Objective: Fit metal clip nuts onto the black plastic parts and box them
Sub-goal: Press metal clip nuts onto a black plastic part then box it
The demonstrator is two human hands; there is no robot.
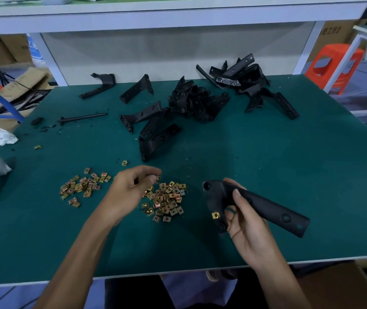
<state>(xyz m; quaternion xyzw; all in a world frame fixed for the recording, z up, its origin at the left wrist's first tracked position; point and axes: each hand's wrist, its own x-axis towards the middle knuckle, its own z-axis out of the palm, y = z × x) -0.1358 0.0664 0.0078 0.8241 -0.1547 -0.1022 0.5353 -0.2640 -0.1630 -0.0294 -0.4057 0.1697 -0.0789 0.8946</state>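
Mat [267, 152] under shelf [178, 21]; left hand [131, 188] perhaps pinching nut [158, 177], right hand [245, 221] gripping part [274, 208].

A single wide-angle view from the person's head looks forward and down across the green table [278, 166]. The left hand [131, 192] and right hand [245, 221] sit near the lens, low in frame

My left hand [131, 190], over the clip nut pile [167, 200], pinches 1 clip nut [158, 177]; my right hand [247, 221], right of that pile, grips a black plastic part [269, 207].
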